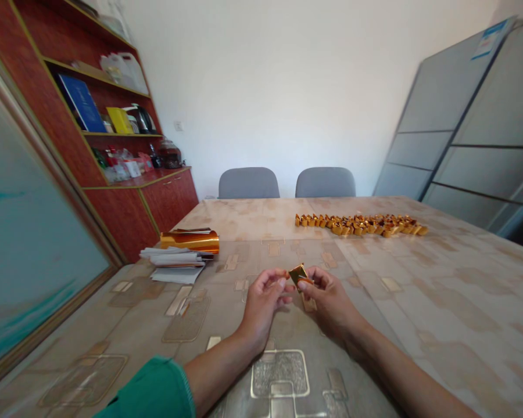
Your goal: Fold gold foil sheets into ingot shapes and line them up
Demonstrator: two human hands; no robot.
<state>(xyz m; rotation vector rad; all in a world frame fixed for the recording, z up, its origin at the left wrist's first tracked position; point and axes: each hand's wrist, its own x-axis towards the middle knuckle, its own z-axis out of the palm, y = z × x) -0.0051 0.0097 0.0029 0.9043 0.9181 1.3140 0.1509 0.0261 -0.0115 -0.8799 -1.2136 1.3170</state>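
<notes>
A small folded piece of gold foil paper [297, 273] is held up over the middle of the table, its shiny face toward me. My right hand [329, 293] pinches it, with the thumb across the front and the fingers behind. From the other side, my left hand [264, 299] has its fingers curled and its index fingertip at the paper's left edge. Whether the left thumb also presses on the paper is hard to see. Farther back on the right, several folded gold foil pieces [361, 224] stand close together in long rows.
At the left lie a rolled gold foil sheet [192, 241] and a stack of pale paper sheets [176, 264]. A patterned cloth covers the table [396, 325]. Two grey chairs [248, 183] stand behind it. A red shelf cabinet [157, 200] is on the left, grey cabinets [436, 98] on the right.
</notes>
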